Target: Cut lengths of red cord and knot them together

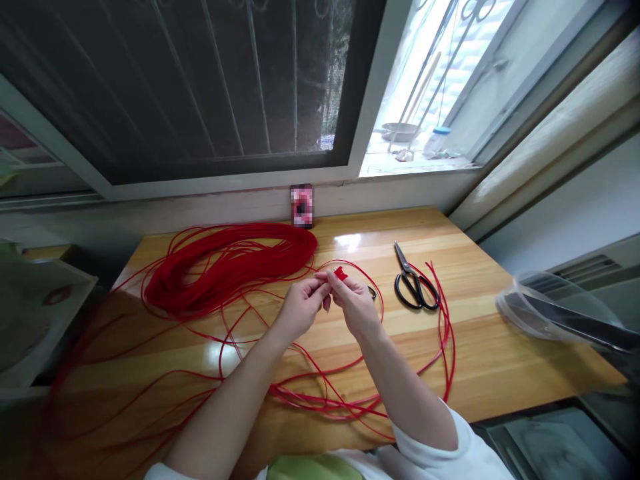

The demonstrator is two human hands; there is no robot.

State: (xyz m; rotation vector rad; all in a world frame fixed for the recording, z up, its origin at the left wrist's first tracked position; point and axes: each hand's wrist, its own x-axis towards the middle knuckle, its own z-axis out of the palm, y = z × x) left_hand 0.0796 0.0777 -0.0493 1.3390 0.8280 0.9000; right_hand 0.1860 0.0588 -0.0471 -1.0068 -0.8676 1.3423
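Both my hands meet above the middle of the wooden table. My left hand pinches a strand of red cord, fingers closed. My right hand is closed too, gripping a small knotted red cord piece at its fingertips. A big bundle of red cord lies at the back left, with loose loops trailing over the table and under my forearms.
Black-handled scissors lie on the table to the right of my hands. A small red and black box stands against the window ledge. A clear plastic lid sits at the right edge. A window runs along the back.
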